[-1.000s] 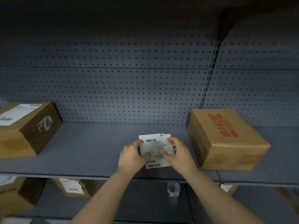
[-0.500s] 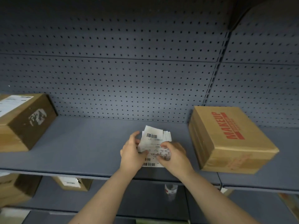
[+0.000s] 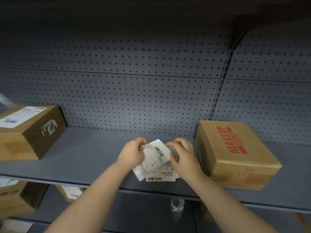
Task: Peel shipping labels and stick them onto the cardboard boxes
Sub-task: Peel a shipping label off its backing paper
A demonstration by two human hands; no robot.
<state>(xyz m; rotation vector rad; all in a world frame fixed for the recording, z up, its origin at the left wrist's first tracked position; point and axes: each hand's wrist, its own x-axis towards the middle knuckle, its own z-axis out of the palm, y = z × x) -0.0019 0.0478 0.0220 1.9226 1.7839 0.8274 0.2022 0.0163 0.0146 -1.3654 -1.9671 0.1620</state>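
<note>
Head view: two bare forearms reach forward over a grey-blue shelf. The left hand is closed in a pinch on the upper left edge of a white label, which is tilted and curling away from the stack beneath. The right hand is curled shut around the stack's right side, seemingly bracing it so the top label can be pulled free of its backing. The stack sits low over the shelf; whether it touches cannot be told.

Just right of the hands stands a box printed MAKEUP in red, its top bare, probably next to be labelled. At far left another box already has a white label on top.

Behind is a perforated metal back panel, dimly lit. A lower shelf holds more boxes and a small clear bottle.
</note>
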